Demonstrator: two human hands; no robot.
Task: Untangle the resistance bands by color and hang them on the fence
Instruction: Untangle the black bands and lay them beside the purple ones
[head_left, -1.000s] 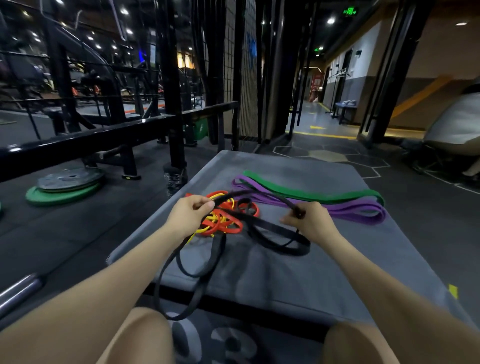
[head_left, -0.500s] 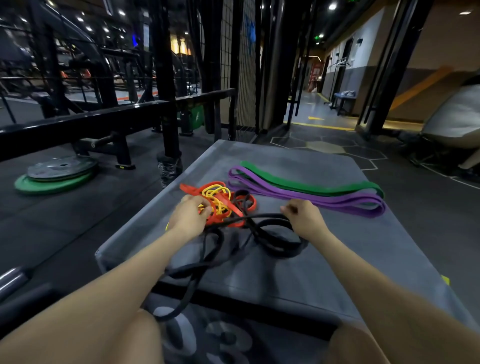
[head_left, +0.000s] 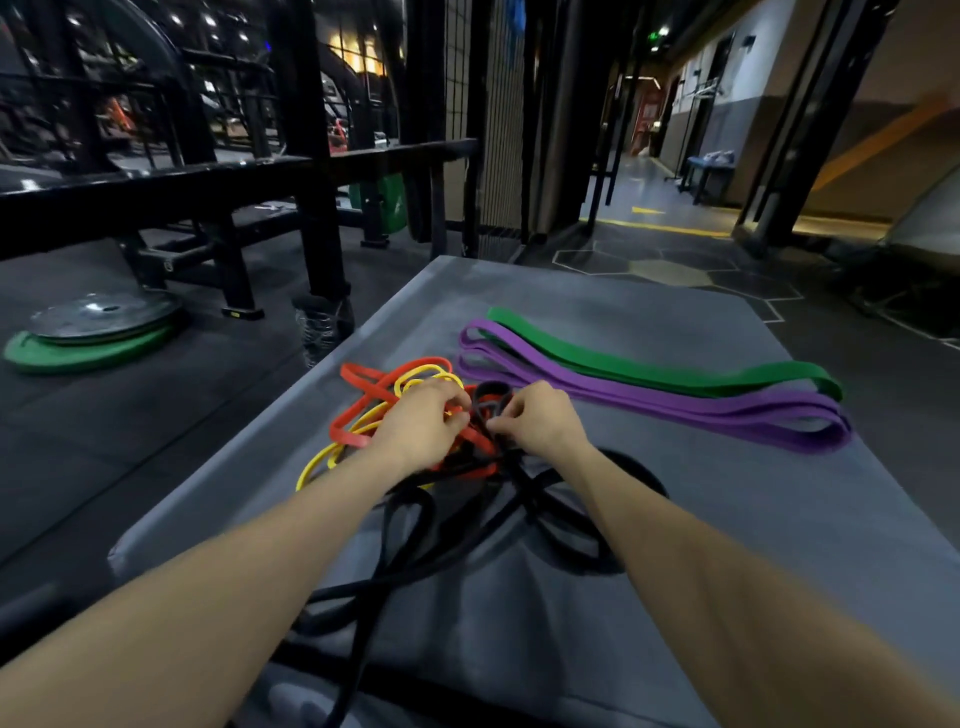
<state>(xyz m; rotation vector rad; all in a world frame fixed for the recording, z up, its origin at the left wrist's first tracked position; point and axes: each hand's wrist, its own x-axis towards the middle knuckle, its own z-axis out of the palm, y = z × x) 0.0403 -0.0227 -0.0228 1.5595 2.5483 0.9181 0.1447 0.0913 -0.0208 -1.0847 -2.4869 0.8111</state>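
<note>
A tangle of red bands (head_left: 358, 410), yellow bands (head_left: 322, 462) and black bands (head_left: 415, 540) lies on a grey padded box (head_left: 727, 519). My left hand (head_left: 421, 421) rests on the knot, fingers curled into the red and black bands. My right hand (head_left: 535, 421) pinches a black loop right beside it. The black bands trail toward me and hang over the box's near edge. A green band (head_left: 649, 366) and purple bands (head_left: 675, 410) lie straight, side by side, on the box's far right.
A black fence rail (head_left: 208, 182) and rack posts run along the left. Weight plates (head_left: 93, 332) lie on the floor at left. A wire mesh panel (head_left: 493, 130) stands behind the box. A corridor opens at the far right.
Both hands have moved forward and together onto the knot; the right hand went from the loose black loop to the black strand at the tangle's centre.
</note>
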